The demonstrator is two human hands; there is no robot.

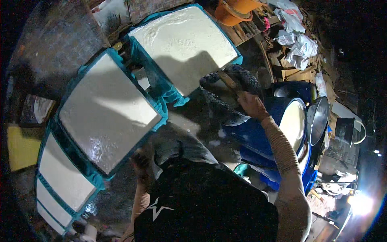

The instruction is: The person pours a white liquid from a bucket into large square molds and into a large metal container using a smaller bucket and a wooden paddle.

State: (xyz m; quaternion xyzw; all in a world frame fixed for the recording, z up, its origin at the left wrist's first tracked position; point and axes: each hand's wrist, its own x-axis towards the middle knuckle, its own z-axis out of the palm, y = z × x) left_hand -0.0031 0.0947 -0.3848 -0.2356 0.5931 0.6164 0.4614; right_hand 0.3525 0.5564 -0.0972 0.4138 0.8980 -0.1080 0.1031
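Observation:
My right hand (pixel 254 106) grips the wooden handle (pixel 228 81) of a dark, rough-rimmed bucket-like vessel (pixel 226 110). It hangs beside the near corner of a block of white curd-like material (pixel 184 39) wrapped at its sides in teal cloth (pixel 148 63). My left hand (pixel 140 160), dark and blurred, is low beside the edge of a second white slab (pixel 108 112); whether it touches the edge or holds anything cannot be told. Smaller-looking white slabs (pixel 66 169) in teal cloth continue in a row at the lower left.
Blue barrels (pixel 254 136) stand to my right, one with a pale filling (pixel 293 121), near a metal basin (pixel 319 121). Orange buckets (pixel 235 13), plastic bags (pixel 302 50) and scrap wood lie farther off. A bright lamp (pixel 361 204) shines at the lower right.

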